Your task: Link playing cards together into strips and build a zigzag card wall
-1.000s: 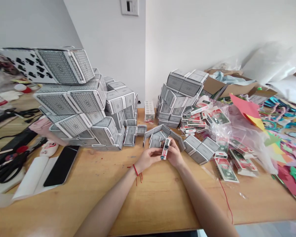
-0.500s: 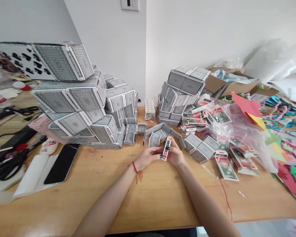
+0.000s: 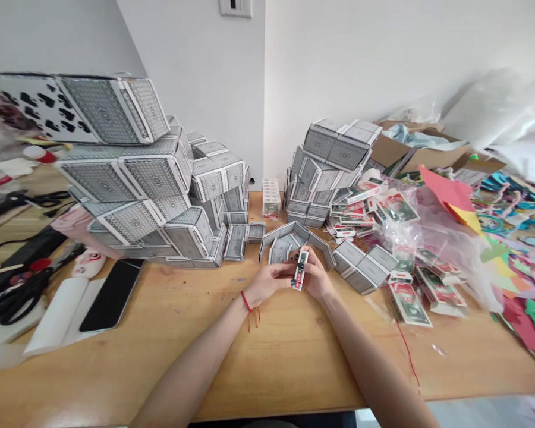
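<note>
Between my two hands a small playing card box [image 3: 299,280] is held on edge, its white and red narrow side facing me. My left hand [image 3: 267,283] grips it from the left, fingers closed. My right hand [image 3: 317,278] is wrapped round its right side; the fingertips behind the box are partly hidden. Just beyond my hands stands an angled wall of joined grey-backed playing cards [image 3: 320,244], with a smaller card piece [image 3: 279,251] inside it. A block of folded cards [image 3: 364,267] lies to the right of my right hand.
Tall card stacks stand at left [image 3: 156,178] and back right [image 3: 334,172]. Red and green card boxes [image 3: 410,303] and plastic wrap [image 3: 472,273] lie on the right. A black phone [image 3: 112,295], white paper roll [image 3: 57,315] and black scissors [image 3: 24,291] are at left.
Both hands keep hold of the card box in nearly the same place. The fingers on its near side have shifted slightly.
</note>
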Available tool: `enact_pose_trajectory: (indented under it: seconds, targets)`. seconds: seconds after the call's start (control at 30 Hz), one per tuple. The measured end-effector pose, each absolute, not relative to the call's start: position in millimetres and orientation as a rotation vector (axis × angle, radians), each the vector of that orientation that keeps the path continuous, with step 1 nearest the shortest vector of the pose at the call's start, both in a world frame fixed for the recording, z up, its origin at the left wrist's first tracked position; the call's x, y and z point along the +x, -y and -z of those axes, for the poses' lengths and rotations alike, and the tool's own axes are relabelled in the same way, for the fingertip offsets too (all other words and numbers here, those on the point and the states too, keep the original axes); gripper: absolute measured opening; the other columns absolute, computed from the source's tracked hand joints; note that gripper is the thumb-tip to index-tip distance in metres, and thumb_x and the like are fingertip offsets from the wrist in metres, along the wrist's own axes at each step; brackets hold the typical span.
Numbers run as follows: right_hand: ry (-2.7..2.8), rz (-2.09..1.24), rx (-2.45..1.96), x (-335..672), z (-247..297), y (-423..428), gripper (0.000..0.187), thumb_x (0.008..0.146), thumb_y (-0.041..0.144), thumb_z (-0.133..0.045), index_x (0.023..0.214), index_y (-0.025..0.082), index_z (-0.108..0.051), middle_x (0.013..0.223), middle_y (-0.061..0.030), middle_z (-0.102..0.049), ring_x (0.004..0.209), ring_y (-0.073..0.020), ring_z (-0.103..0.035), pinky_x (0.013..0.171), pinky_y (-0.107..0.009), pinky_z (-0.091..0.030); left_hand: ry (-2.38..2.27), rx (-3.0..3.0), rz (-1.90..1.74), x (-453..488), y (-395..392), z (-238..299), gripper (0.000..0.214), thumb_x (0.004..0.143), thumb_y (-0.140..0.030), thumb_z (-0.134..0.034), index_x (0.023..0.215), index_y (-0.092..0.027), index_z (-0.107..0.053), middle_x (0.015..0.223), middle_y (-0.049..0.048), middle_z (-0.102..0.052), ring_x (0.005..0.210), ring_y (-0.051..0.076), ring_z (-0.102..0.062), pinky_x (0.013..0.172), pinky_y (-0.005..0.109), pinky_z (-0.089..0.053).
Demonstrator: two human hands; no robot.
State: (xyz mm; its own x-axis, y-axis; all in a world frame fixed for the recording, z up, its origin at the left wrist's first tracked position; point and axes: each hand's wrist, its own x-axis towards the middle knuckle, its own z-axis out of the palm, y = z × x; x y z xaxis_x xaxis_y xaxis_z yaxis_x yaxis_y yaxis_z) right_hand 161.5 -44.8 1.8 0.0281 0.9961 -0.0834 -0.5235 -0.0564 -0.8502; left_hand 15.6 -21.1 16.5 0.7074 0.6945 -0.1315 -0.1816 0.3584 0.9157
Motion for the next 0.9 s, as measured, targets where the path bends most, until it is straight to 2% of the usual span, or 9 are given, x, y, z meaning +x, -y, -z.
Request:
enact_pose_trajectory:
  seconds: [0.33, 0.63, 0.9]
  targets:
    - [0.820, -1.394, -0.875, 159, -2, 44, 0.034, 0.060, 0.031, -0.064, 0.086, 0.026, -0.044, 0.079, 0.0013, -0.052, 0.072, -0.0181, -0.057, 0.058, -0.030, -0.047, -0.594, 0.996, -0.642, 17, 22, -11, 0.043, 0.053, -0.017, -0.076, 0.093, -0.011, -0.064, 0.099, 0.0116, -0.065, 0.095, 0.023, -0.058, 0.090, 0.038, -0.040]
    - [0.906, -1.306, -0.973, 155, 2, 43, 0.031, 0.064, 0.034, -0.064, 0.085, 0.025, -0.043, 0.076, 0.0034, -0.049, 0.058, -0.0112, -0.047, 0.051, -0.023, -0.040, -0.680, 0.947, -0.710, 20, 24, -8, 0.041, 0.047, -0.011, -0.078, 0.083, -0.011, -0.060, 0.088, 0.0067, -0.065, 0.084, 0.016, -0.060, 0.087, 0.035, -0.042]
    - [0.983, -1.259, -1.018, 151, 3, 40, 0.029, 0.067, 0.031, -0.063, 0.087, 0.025, -0.043, 0.072, 0.0051, -0.044, 0.058, -0.0093, -0.042, 0.052, -0.020, -0.037, -0.684, 1.032, -0.716, 24, 28, -4, 0.048, 0.046, -0.013, -0.079, 0.087, -0.012, -0.053, 0.088, 0.0057, -0.062, 0.084, 0.018, -0.059, 0.081, 0.037, -0.045]
